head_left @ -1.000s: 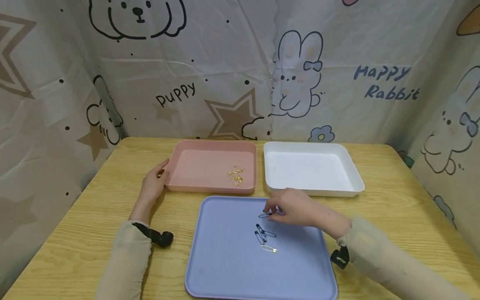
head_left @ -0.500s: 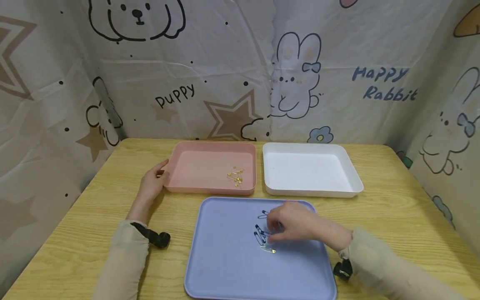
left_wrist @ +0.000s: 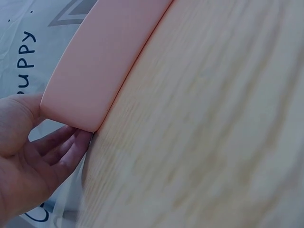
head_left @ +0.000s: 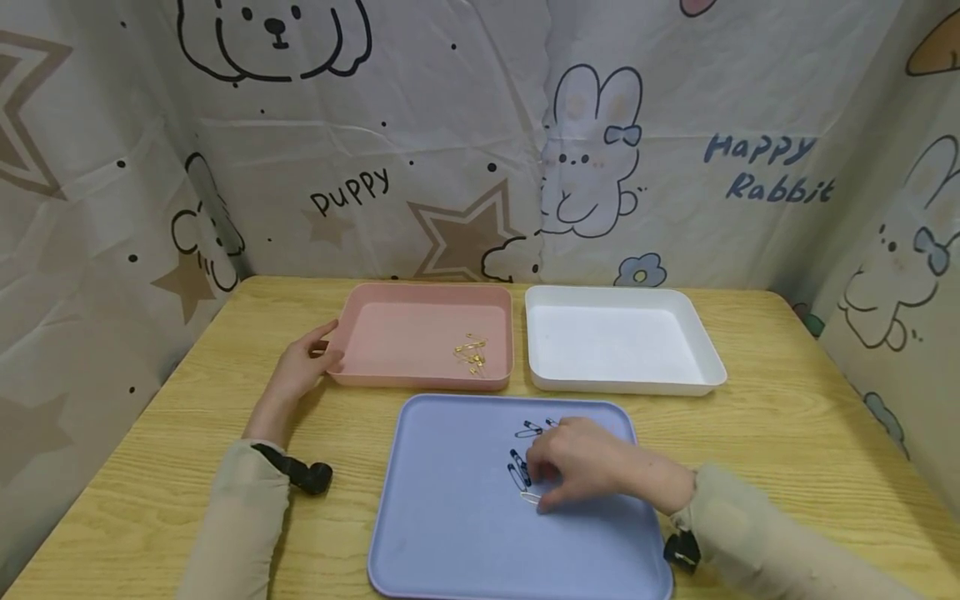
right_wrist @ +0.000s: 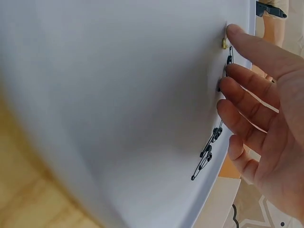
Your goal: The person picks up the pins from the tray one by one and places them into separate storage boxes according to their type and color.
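My right hand (head_left: 581, 458) is low over the blue tray (head_left: 450, 517), thumb and fingers spread apart. Its thumb tip is by a gold safety pin (right_wrist: 224, 43), whose clasp end the hand hides in the head view. Black safety pins (head_left: 517, 477) lie beside the fingertips. More black safety pins (right_wrist: 206, 154) lie farther back, in two loose groups. At the pink tray's near-left corner, my left hand (head_left: 300, 362) holds the wall, thumb at the rim and fingers against the outside. Inside the pink tray (head_left: 397, 333), several gold safety pins (head_left: 472, 357) sit at the right.
A white tray (head_left: 622, 337) stands right of the pink one, behind the blue tray. All three rest on a wooden table (head_left: 330, 550). A printed cloth (head_left: 442, 108) hangs behind and at both sides.
My right hand has moved toward me, from the black safety pins at the back of the blue tray to the gold one. The left thumb has come onto the pink tray's rim.
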The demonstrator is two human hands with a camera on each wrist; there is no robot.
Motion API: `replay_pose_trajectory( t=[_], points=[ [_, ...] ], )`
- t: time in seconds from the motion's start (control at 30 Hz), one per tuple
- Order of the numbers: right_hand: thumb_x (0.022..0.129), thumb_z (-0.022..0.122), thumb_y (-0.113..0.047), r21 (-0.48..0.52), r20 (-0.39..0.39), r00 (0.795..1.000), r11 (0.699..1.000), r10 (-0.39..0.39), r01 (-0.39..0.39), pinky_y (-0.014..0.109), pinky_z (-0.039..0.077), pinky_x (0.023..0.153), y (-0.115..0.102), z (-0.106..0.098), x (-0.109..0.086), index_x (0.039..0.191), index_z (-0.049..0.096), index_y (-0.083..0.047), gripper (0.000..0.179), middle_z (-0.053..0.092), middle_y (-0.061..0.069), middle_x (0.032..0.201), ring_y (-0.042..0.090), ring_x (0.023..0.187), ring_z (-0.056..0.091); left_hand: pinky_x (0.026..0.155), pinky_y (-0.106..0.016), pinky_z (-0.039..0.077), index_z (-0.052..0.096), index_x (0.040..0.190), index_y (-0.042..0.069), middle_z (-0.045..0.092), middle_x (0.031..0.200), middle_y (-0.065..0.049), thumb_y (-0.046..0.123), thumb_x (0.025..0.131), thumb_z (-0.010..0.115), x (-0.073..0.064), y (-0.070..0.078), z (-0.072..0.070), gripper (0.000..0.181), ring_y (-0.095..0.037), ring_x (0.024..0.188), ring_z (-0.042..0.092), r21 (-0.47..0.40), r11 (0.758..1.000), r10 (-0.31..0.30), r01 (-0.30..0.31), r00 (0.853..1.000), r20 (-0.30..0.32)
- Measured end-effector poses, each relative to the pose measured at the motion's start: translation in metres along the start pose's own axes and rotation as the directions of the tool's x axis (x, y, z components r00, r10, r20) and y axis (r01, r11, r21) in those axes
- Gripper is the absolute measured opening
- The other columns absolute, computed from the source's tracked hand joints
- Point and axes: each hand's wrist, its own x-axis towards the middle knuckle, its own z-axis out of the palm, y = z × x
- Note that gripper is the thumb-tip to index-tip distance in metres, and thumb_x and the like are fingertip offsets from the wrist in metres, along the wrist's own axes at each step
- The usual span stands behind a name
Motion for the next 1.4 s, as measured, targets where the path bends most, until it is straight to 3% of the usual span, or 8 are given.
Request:
replay_pose_trajectory(
  t=[0.53,0.93,1.2,1.4],
  points=[
    [0.072,0.071,-0.032,0.055,0.007,1.000,0.998,-0.024,0.023,0.017,0.037,0.060,0.0005,0.0017,0.0022,0.071,0.062,-0.028,0.010,0.052,-0.021,0.063,-0.008,0.057,0.043,0.071,-0.016,0.040,0.028,0.144,0.018,0.044,0.125,-0.023,0.021,0.091,0.053,-0.0007,-0.0014,0.0028,0.058,-0.029,0.107,0.045,-0.049,0.998,-0.043,0.043,0.999,-0.008],
    [0.074,0.069,-0.029,0.028,0.026,0.999,0.999,-0.035,0.035,0.017,0.036,0.058,-0.0013,0.0015,0.0050,0.070,0.060,-0.028,0.010,0.048,-0.021,0.064,-0.006,0.056,0.040,0.073,-0.017,0.040,0.028,0.144,0.019,0.046,0.124,-0.022,0.020,0.091,0.053,-0.0022,0.0010,0.0029,0.058,-0.029,0.107,0.046,-0.052,0.997,-0.054,0.053,0.998,-0.014],
    [0.076,0.067,-0.026,0.013,0.013,0.997,0.997,-0.071,0.071,0.017,0.038,0.059,-0.0027,0.0004,0.0055,0.071,0.059,-0.025,0.010,0.050,-0.020,0.062,-0.005,0.056,0.041,0.082,-0.028,0.036,0.027,0.144,0.019,0.043,0.124,-0.023,0.021,0.092,0.052,-0.0019,0.0001,0.0025,0.058,-0.030,0.108,0.043,-0.060,0.997,-0.043,0.043,0.999,-0.008],
    [0.077,0.066,-0.021,0.023,0.002,0.996,0.996,-0.091,0.091,0.016,0.039,0.059,-0.0003,-0.0033,0.0082,0.073,0.060,-0.024,0.008,0.053,-0.019,0.064,-0.005,0.057,0.043,0.080,-0.027,0.037,0.028,0.144,0.019,0.043,0.125,-0.023,0.021,0.092,0.052,-0.0023,-0.0009,0.0033,0.057,-0.030,0.108,0.043,-0.057,0.997,-0.046,0.045,0.999,-0.010]
  ],
)
